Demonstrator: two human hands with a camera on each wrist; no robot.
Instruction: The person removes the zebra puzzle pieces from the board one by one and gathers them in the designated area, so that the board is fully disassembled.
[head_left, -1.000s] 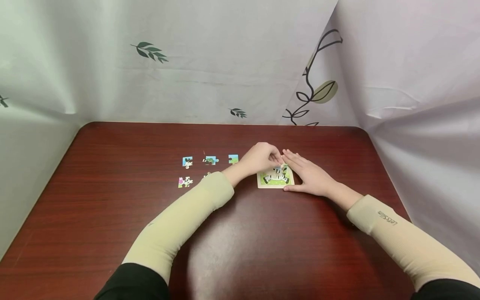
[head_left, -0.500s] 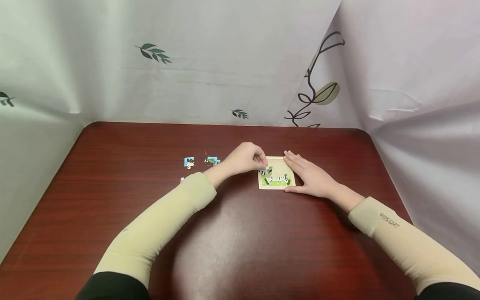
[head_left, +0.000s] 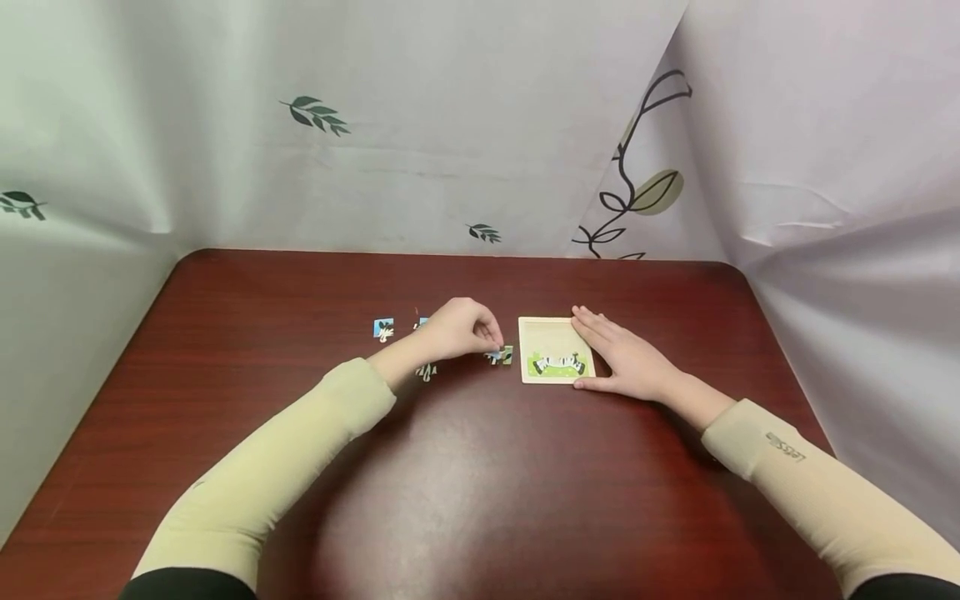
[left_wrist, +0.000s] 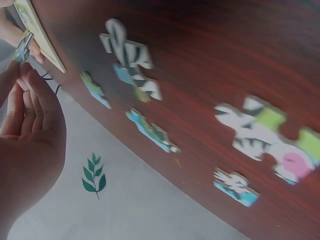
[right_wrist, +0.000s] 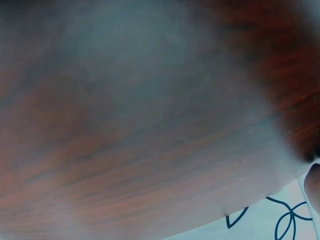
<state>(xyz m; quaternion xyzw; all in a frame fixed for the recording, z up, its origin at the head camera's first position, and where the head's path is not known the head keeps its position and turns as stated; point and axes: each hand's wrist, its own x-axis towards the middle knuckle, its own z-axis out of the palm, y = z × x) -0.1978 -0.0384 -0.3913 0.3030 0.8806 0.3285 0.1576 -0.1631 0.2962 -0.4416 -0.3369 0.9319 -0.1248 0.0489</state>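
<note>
My left hand [head_left: 459, 327] pinches a jigsaw piece [head_left: 502, 357] with blue, green and black-and-white patches, just left of a small wooden puzzle tray [head_left: 545, 332]. In the left wrist view the same piece [left_wrist: 22, 49] stands tilted between thumb and fingertips. Zebra-striped legs on green grass [head_left: 557, 365] fill the lower part of the tray; its upper part shows bare wood. Along the tray's right side rests my right hand [head_left: 628, 357], fingers straight, thumb at the lower corner. Only a fingertip [right_wrist: 313, 187] of it enters the right wrist view.
Several loose jigsaw pieces lie left of the tray, partly hidden by the left arm in the head view. Among them are a striped piece [left_wrist: 132, 57], a blue-edged piece [left_wrist: 150, 131] and a pink-and-green piece [left_wrist: 292, 157]. A white patterned curtain [head_left: 405, 150] hangs behind the table [head_left: 480, 517].
My left hand has moved left from over the tray to beside it, carrying the piece out. The tray's upper part is now uncovered. My right hand stays at the tray's right side.
</note>
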